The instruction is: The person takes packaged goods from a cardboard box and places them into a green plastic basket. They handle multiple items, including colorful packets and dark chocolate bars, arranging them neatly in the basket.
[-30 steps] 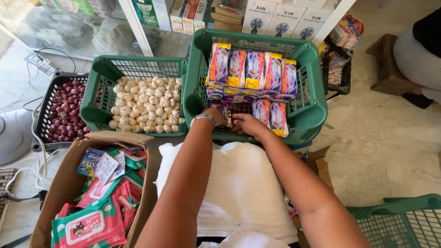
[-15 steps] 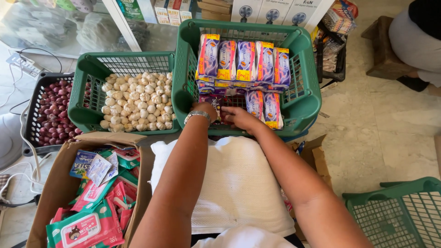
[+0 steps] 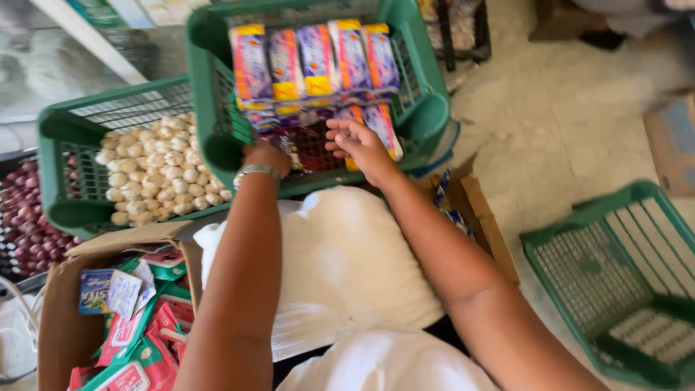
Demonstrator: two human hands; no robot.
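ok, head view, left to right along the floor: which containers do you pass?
black crate of red onions → green basket of garlic → green basket of wrapped packets → empty green basket

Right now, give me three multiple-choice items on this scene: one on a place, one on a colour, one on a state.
1. Where is the garlic?
A. in the cardboard box
B. in the green basket left of the one with packets
C. on the floor

2. What colour is the basket holding the packets?
A. green
B. red
C. white

3. What state is the basket at far right in?
A. full of packets
B. overturned
C. empty

Answers: 1 B, the bulbs fill the left green basket. 2 A, its rim and walls are green. 3 C, only bare mesh shows inside.
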